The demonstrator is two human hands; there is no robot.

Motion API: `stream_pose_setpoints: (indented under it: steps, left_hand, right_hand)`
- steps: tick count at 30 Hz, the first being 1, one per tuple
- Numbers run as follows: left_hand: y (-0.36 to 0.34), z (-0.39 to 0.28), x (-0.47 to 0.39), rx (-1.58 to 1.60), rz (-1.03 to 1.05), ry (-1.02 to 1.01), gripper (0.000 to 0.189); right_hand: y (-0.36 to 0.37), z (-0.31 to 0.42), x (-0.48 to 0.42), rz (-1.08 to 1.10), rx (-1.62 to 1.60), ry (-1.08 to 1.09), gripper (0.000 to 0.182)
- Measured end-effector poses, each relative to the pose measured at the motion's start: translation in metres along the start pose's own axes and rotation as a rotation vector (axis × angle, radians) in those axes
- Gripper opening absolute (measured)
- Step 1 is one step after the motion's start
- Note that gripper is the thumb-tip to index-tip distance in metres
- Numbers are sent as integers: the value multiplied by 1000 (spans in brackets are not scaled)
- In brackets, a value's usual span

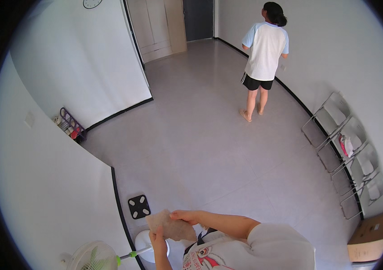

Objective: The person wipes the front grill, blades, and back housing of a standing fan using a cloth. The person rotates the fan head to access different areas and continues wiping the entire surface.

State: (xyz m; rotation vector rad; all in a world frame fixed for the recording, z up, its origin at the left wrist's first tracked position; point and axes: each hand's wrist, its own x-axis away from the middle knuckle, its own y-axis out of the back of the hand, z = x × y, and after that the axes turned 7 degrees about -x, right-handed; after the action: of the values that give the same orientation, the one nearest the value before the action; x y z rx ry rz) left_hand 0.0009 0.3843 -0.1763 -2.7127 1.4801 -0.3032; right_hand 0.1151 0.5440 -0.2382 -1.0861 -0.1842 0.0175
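I hold a beige sheet of soft, cloth-like material (175, 229) in front of my shirt. My left hand (157, 238) pinches its near-left edge, thumb on top. On the upper edge, my right hand (185, 216) grips it with the thumb over the surface. The sheet looks mottled and slightly uneven; its exact material is not clear. Beneath it on the floor is the round white base (143, 240) of a standing fan (93, 258), partly covered by the sheet and my left hand.
A black bathroom scale (139, 207) lies on the floor by the wall. Another person (265, 50) stands farther off, back turned. Folding chairs (334, 114) line the right wall, one bearing a pink and white item (346, 146). A cardboard box (372, 233) sits lower right; a purple rack (72, 123) stands left.
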Motion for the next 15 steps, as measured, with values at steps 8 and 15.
stream_pose_setpoints:
  steps: [8, 15]
  left_hand:
    - [62, 8, 94, -822, -167, -286, 50]
    - [132, -70, 274, -1130, -527, -328, 56]
  right_hand:
    - [-75, -81, -24, -256, 568, -167, 53]
    - [-94, -164, -43, -494, -74, 141, 37]
